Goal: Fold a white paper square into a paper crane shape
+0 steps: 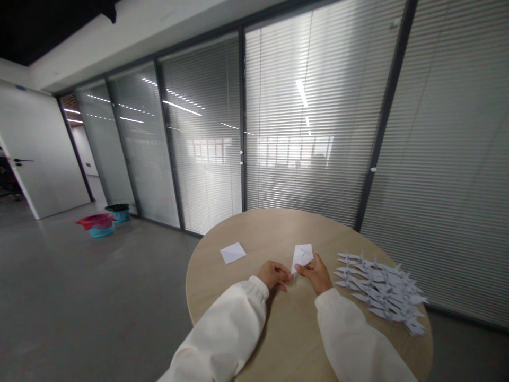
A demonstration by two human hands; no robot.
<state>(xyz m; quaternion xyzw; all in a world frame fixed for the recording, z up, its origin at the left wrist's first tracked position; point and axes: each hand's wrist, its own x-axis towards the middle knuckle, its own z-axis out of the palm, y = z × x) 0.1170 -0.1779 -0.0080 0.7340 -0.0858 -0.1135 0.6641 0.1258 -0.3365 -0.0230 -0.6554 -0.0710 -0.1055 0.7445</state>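
Observation:
A small piece of folded white paper [303,254] with creases across its face is held up a little over the round wooden table [262,225]. My right hand [317,273] grips its right side and lower edge between thumb and fingers. At the paper's lower left corner, my left hand [275,275] is closed with thumb and fingertips pinching the tip. Another square of white paper [233,253], creased along a diagonal, lies flat on the table to the left of my hands. Rows of folded white paper cranes [377,289] cover the table's right side.
Glass partitions with blinds [302,159] stand right behind the table. On the grey floor [131,286] at left are a bin with a red liner [99,225] and a bin with a black liner [119,212]. A white door [43,154] stands open at far left.

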